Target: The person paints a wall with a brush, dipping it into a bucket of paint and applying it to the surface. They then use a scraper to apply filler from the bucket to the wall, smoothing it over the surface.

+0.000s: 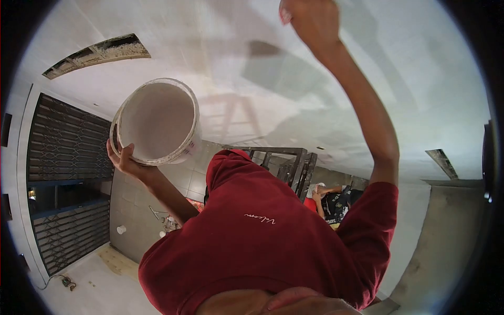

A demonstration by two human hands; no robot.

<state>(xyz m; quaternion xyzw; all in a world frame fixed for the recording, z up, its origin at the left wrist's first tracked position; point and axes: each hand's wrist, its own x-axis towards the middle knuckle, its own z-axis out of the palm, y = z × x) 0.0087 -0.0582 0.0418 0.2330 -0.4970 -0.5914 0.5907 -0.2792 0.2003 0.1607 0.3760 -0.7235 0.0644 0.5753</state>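
Note:
My left hand point(125, 158) grips the rim of a white plastic bucket point(193, 107), with the thumb over the edge near the handle. The bucket is tilted with its mouth facing me; its inside walls look pale and smeared. Up at the top edge of the head view, my right hand point(315, 21) is closed in a fist against the white plastered ceiling point(220, 31). Pale residue shows on its fingertips. Whatever it holds, if anything, is hidden or cut off by the frame.
A cut-out opening point(100, 55) and a smaller slot point(442, 163) break the ceiling. Dark metal framework point(294, 157) stands behind my red shirt. Another person in black printed clothing point(336, 202) is below. A folding metal gate point(68, 142) is at left, with small items on the tiled floor point(131, 205).

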